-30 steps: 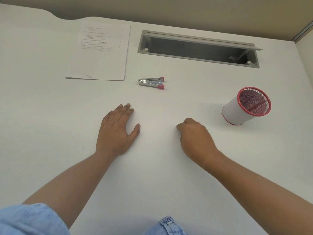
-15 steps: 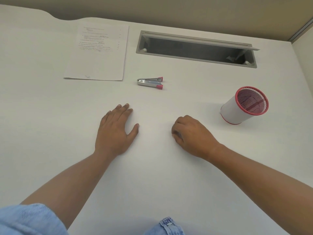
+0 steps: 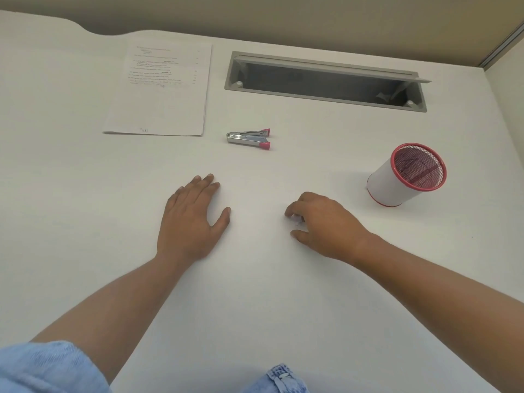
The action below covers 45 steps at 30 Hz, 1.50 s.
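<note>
My left hand (image 3: pixel 192 219) lies flat on the white desk (image 3: pixel 85 222), palm down, fingers straight and together, thumb spread to the right. To its right, my right hand (image 3: pixel 323 222) rests on the desk with its fingers loosely curled, fingertips touching the surface, thumb apart; I see nothing held in it. A small silver stapler with pink ends (image 3: pixel 248 139) lies beyond both hands, a hand's length from my left fingertips. A printed sheet of paper (image 3: pixel 161 89) lies at the back left.
A white pen holder with a red mesh rim (image 3: pixel 402 177) stands at the right, beyond my right hand. A grey cable slot with its lid raised (image 3: pixel 323 80) is set into the desk at the back. A partition wall runs behind the desk.
My right hand has loosened from a tight fist into a looser curl and turned slightly, with the thumb now showing. My left hand has stayed flat in place.
</note>
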Each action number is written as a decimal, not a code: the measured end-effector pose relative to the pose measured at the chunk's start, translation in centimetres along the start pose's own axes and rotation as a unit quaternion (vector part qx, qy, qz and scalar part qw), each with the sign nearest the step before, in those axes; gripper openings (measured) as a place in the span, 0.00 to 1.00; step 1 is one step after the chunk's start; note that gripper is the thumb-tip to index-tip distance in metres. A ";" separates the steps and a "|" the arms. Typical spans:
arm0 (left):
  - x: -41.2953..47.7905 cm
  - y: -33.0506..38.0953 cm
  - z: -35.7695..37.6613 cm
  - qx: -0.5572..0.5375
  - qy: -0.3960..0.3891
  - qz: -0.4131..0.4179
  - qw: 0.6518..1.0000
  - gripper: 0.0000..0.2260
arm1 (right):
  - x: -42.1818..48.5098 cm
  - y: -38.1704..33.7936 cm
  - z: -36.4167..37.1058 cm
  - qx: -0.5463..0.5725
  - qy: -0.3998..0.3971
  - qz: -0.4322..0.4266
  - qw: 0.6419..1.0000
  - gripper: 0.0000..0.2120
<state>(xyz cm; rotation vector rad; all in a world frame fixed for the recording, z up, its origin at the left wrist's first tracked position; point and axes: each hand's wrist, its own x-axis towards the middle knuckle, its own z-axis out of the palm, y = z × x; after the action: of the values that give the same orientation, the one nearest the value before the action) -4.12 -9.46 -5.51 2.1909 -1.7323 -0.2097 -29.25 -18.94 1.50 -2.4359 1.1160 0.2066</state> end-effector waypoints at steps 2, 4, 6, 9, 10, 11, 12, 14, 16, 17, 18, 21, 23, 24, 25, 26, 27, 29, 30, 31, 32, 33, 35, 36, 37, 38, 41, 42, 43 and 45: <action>0.0 0.0 0.0 0.001 -0.003 -0.001 1.000 0.27 | 0.1 -0.2 0.2 -0.020 -0.003 -0.007 1.000 0.11; 0.0 0.0 0.0 0.000 -0.004 -0.002 1.000 0.27 | 0.2 -0.4 0.6 -0.041 0.006 -0.020 0.999 0.07; 0.0 -0.1 0.1 -0.001 -0.005 -0.003 1.000 0.27 | 0.2 -0.6 0.9 -0.066 0.017 -0.032 0.997 0.07; 0.0 -0.1 0.1 -0.003 -0.004 -0.001 1.000 0.27 | 0.2 -0.8 1.1 -0.086 0.026 -0.029 0.996 0.09; 0.0 -0.1 0.1 -0.003 -0.004 0.000 1.000 0.27 | 0.2 -0.9 1.1 -0.092 0.029 -0.026 0.995 0.09; 0.0 -0.1 0.1 -0.003 -0.004 0.002 1.000 0.27 | 0.3 -0.9 1.2 -0.098 0.031 -0.023 0.994 0.10; 0.0 -0.1 0.1 -0.003 -0.004 0.003 1.000 0.27 | 0.4 -1.0 1.2 -0.104 0.034 -0.020 0.994 0.11; -0.1 -0.2 0.0 -0.004 -0.008 0.001 1.000 0.26 | 0.8 -1.3 1.2 -0.116 0.032 -0.011 0.993 0.11; 0.0 -0.2 0.1 -0.005 -0.013 -0.002 1.000 0.26 | 1.3 -1.6 1.1 -0.133 0.023 0.002 0.991 0.11; 0.0 -0.2 0.1 -0.005 -0.014 -0.002 1.000 0.27 | 1.5 -1.6 1.0 -0.142 0.021 0.008 0.990 0.11; 0.0 -0.2 0.1 -0.005 -0.015 -0.002 1.000 0.27 | 1.7 -1.7 1.1 -0.147 0.020 0.013 0.989 0.11; 0.0 -0.2 0.0 -0.008 -0.014 -0.003 1.000 0.27 | 2.1 -1.8 1.1 -0.134 0.024 0.022 0.990 0.10; 0.0 -0.1 0.0 -0.007 -0.011 -0.004 1.000 0.27 | 2.1 -1.6 1.0 -0.098 0.034 0.030 0.994 0.09; 0.0 -0.1 0.0 -0.007 -0.011 -0.004 1.000 0.27 | 2.0 -1.4 0.9 -0.066 0.036 0.042 0.996 0.08; 0.0 -0.1 0.0 -0.007 -0.011 -0.003 1.000 0.27 | 1.9 -1.2 0.7 -0.012 0.038 0.069 0.997 0.07; 0.0 -0.1 0.0 -0.007 -0.010 -0.003 1.000 0.27 | 1.7 -0.9 0.3 0.064 0.046 0.109 0.991 0.06; 0.0 -0.1 0.0 -0.007 -0.010 -0.003 1.000 0.27 | 1.4 -0.6 0.0 0.151 0.060 0.153 0.975 0.04; 0.0 -0.2 0.0 -0.006 -0.010 -0.002 1.000 0.27 | 0.7 0.1 -1.1 0.319 0.097 0.226 0.915 0.03; 0.0 -0.2 0.0 -0.005 -0.012 -0.001 1.000 0.27 | 0.2 0.4 -1.7 0.393 0.112 0.246 0.879 0.04; 0.0 -0.2 0.0 -0.004 -0.013 -0.001 1.000 0.27 | -0.3 0.7 -2.4 0.461 0.127 0.252 0.841 0.05; -0.1 -0.2 -0.1 -0.004 -0.015 -0.002 1.000 0.27 | -0.8 0.9 -3.1 0.521 0.141 0.249 0.804 0.07; -0.1 -0.2 -0.1 -0.005 -0.017 -0.002 1.000 0.27 | -1.2 1.1 -3.9 0.568 0.153 0.245 0.771 0.09; -0.1 -0.1 -0.1 -0.005 -0.020 -0.003 1.000 0.28 | -2.2 1.8 -5.7 0.616 0.175 0.240 0.729 0.11; -0.1 -0.1 -0.1 -0.004 -0.020 -0.003 1.000 0.28 | -2.8 2.3 -6.8 0.623 0.187 0.238 0.721 0.11; 0.0 -0.2 -0.1 -0.003 -0.021 -0.004 1.000 0.28 | -3.4 2.9 -7.9 0.622 0.201 0.236 0.719 0.10; 0.0 -0.1 -0.1 -0.002 -0.021 -0.004 1.000 0.28 | -4.1 3.6 -9.2 0.610 0.221 0.234 0.724 0.10; 0.0 0.0 0.0 0.002 -0.015 0.000 1.000 0.28 | -5.7 6.2 -12.4 0.501 0.274 0.248 0.783 0.09; -0.1 -0.2 0.0 0.003 -0.014 0.001 1.000 0.28 | -5.9 6.9 -13.0 0.453 0.279 0.259 0.806 0.09; -0.1 -0.2 0.0 0.002 -0.012 0.001 1.000 0.28 | -6.1 7.7 -13.5 0.408 0.281 0.271 0.825 0.08; -0.1 -0.1 -0.1 -0.002 -0.009 -0.001 1.000 0.29 | -6.0 8.9 -13.9 0.320 0.279 0.290 0.858 0.07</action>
<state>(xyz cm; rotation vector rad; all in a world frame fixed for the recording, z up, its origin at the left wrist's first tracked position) -4.06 -9.30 -5.50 2.1945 -1.7385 -0.2345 -40.62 -26.34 12.75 -1.5319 1.7956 -0.6392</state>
